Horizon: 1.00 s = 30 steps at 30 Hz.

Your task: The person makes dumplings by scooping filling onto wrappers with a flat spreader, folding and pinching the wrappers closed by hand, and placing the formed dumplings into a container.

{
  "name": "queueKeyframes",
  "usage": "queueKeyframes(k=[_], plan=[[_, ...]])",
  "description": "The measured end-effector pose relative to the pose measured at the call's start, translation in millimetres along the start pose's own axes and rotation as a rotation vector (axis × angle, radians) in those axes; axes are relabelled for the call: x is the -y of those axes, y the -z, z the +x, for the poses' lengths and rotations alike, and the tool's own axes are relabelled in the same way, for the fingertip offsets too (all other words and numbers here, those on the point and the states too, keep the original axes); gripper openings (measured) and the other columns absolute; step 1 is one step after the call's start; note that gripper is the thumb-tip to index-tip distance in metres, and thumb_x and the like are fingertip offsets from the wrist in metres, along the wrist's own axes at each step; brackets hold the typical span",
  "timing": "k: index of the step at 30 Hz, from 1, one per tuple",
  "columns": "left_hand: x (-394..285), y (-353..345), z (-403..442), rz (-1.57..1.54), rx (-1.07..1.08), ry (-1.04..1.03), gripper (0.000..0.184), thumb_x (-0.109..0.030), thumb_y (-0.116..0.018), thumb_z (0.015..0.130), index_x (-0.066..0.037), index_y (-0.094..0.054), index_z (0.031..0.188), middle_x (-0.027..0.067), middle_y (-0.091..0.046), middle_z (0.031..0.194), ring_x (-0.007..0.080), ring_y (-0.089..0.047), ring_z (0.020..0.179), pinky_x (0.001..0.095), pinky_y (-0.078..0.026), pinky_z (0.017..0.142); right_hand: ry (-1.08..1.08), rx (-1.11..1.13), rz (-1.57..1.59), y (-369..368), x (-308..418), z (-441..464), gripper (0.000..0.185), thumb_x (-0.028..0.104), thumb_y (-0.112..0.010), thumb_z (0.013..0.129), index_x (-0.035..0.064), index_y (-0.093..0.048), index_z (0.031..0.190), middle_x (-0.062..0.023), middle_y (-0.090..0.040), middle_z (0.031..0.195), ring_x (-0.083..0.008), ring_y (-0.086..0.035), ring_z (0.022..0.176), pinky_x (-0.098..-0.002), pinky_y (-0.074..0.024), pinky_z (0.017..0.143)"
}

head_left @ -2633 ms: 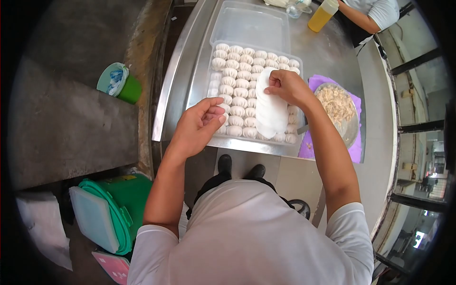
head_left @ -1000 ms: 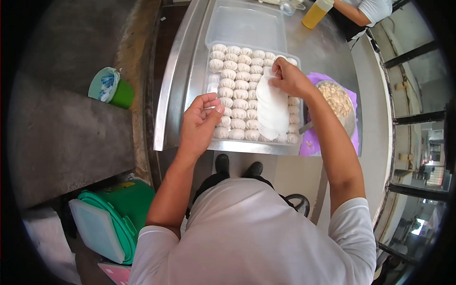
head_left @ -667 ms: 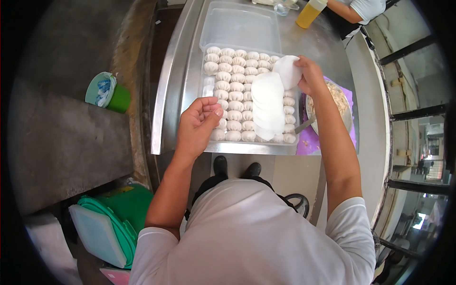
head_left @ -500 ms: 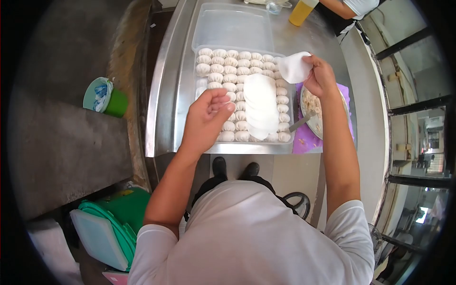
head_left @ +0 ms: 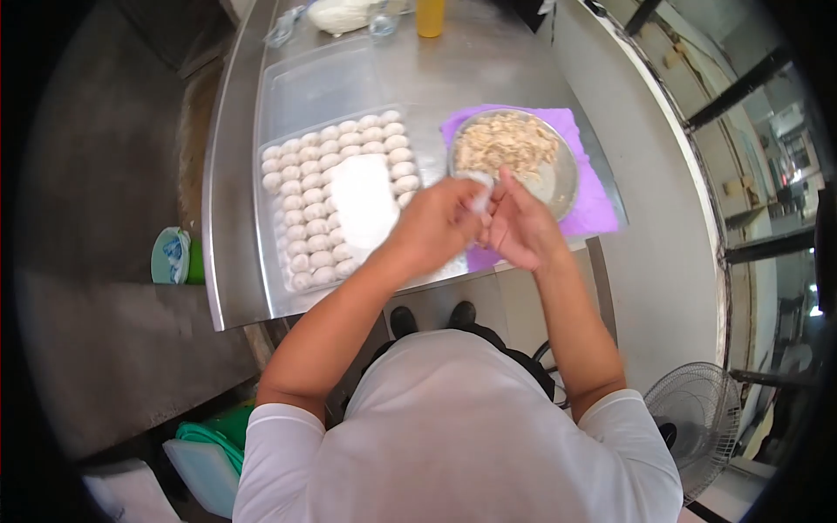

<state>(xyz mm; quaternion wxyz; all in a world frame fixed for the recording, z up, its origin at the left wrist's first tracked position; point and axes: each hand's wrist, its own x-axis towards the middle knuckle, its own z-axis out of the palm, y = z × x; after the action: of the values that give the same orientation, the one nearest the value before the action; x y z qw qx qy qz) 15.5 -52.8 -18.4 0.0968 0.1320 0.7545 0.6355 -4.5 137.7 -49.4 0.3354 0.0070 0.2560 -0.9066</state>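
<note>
My left hand (head_left: 433,225) is closed on a white dough wrapper (head_left: 479,190), which is bunched and partly hidden by the fingers. Close against it, my right hand (head_left: 523,225) is turned palm inward with its fingers apart, slightly blurred. Both hands are over the near rim of a round metal bowl (head_left: 567,179) of chopped pale filling (head_left: 506,144). To the left, a clear plastic tray (head_left: 272,209) holds rows of pleated dumplings (head_left: 314,203). A stack of white wrappers (head_left: 362,196) lies on top of them.
The bowl rests on a purple cloth (head_left: 593,196) on the steel table (head_left: 462,83). A clear lid (head_left: 318,87) lies behind the tray. A yellow container (head_left: 430,17) stands at the back. A green bin (head_left: 193,261) is at left, a fan (head_left: 697,418) at right.
The wrapper has passed from my right hand to my left. Both hands have come together in front of the bowl. The view has turned right, and the spatula by the bowl is no longer visible.
</note>
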Motion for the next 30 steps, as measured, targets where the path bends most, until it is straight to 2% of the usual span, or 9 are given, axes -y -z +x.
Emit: queueKeyframes(k=[2,5,8,12,18,19,22,26,30], plan=[[-25,-21,-1,0.383,0.125,-0.120,0.034,-0.008,-0.073,0.087,0.003,-0.065,0.118,0.0151,-0.068,0.096,0.0223,-0.066,0.080,0.0366,-0.054,0.074,0.044,0.050,0.089,13,-1,-19,0.034,0.029,-0.059,0.103,0.0004,-0.058,0.121,-0.0148,-0.068,0.112,-0.0267,-0.069,0.100,-0.0417,-0.0569,0.088],[-17,-32,11,0.805,0.008,-0.179,0.037,-0.007,-0.069,0.087,0.003,-0.063,0.123,0.0208,-0.065,0.104,0.0331,-0.066,0.093,0.0431,-0.053,0.084,0.103,-0.298,0.053,34,4,-55,0.039,0.019,-0.057,0.102,-0.0062,-0.053,0.131,-0.0199,-0.063,0.126,-0.0324,-0.064,0.117,-0.0493,-0.0516,0.102],[24,-51,18,1.274,0.181,0.030,0.042,-0.003,-0.062,0.086,0.002,-0.059,0.128,0.0216,-0.062,0.109,0.0396,-0.064,0.100,0.0465,-0.052,0.088,0.120,-0.322,0.072,76,15,-84,0.041,0.016,-0.058,0.099,-0.0067,-0.052,0.133,-0.0215,-0.061,0.131,-0.0347,-0.061,0.122,-0.0506,-0.0491,0.105],[36,-64,33,1.246,0.186,0.098,0.052,0.001,-0.058,0.083,0.000,-0.055,0.135,0.0248,-0.063,0.111,0.0425,-0.065,0.101,0.0504,-0.052,0.089,0.155,-0.458,0.174,111,29,-110,0.046,0.017,-0.057,0.099,-0.0075,-0.049,0.137,-0.0223,-0.059,0.135,-0.0353,-0.060,0.125,-0.0514,-0.0474,0.108],[-40,-22,48,1.243,0.127,0.301,0.054,0.008,-0.049,0.082,-0.001,-0.059,0.135,0.0278,-0.066,0.108,0.0395,-0.067,0.103,0.0476,-0.054,0.088,0.189,-0.430,0.114,124,48,-135,0.045,0.017,-0.055,0.101,-0.0076,-0.047,0.138,-0.0220,-0.058,0.138,-0.0341,-0.058,0.128,-0.0491,-0.0457,0.111],[-31,-24,46,1.260,0.114,0.279,0.038,-0.002,-0.048,0.090,0.001,-0.064,0.124,0.0250,-0.068,0.106,0.0391,-0.068,0.101,0.0476,-0.055,0.088,0.178,-0.425,0.118,128,48,-136,0.045,0.017,-0.055,0.101,-0.0076,-0.047,0.138,-0.0220,-0.058,0.138,-0.0341,-0.058,0.128,-0.0491,-0.0457,0.111],[-30,-41,42,1.265,0.329,0.337,0.040,-0.001,-0.047,0.091,-0.002,-0.064,0.127,0.0239,-0.069,0.107,0.0397,-0.068,0.103,0.0476,-0.055,0.089,0.168,-0.450,0.106,137,48,-135,0.045,0.019,-0.052,0.103,-0.0081,-0.046,0.139,-0.0223,-0.057,0.139,-0.0345,-0.058,0.128,-0.0493,-0.0456,0.111],[-25,-25,39,1.236,0.137,0.331,0.039,-0.002,-0.047,0.091,-0.003,-0.065,0.125,0.0242,-0.070,0.109,0.0388,-0.067,0.104,0.0479,-0.054,0.090,0.099,-0.461,0.131,133,50,-138,0.044,0.021,-0.048,0.105,-0.0073,-0.046,0.139,-0.0213,-0.058,0.138,-0.0330,-0.059,0.127,-0.0496,-0.0469,0.109],[-22,-35,39,1.279,0.262,0.328,0.046,0.002,-0.047,0.089,-0.004,-0.064,0.131,0.0229,-0.070,0.109,0.0389,-0.067,0.105,0.0476,-0.053,0.091,0.067,-0.481,0.098,134,43,-133,0.042,0.023,-0.048,0.105,-0.0049,-0.048,0.137,-0.0194,-0.060,0.135,-0.0313,-0.060,0.125,-0.0496,-0.0483,0.107]])
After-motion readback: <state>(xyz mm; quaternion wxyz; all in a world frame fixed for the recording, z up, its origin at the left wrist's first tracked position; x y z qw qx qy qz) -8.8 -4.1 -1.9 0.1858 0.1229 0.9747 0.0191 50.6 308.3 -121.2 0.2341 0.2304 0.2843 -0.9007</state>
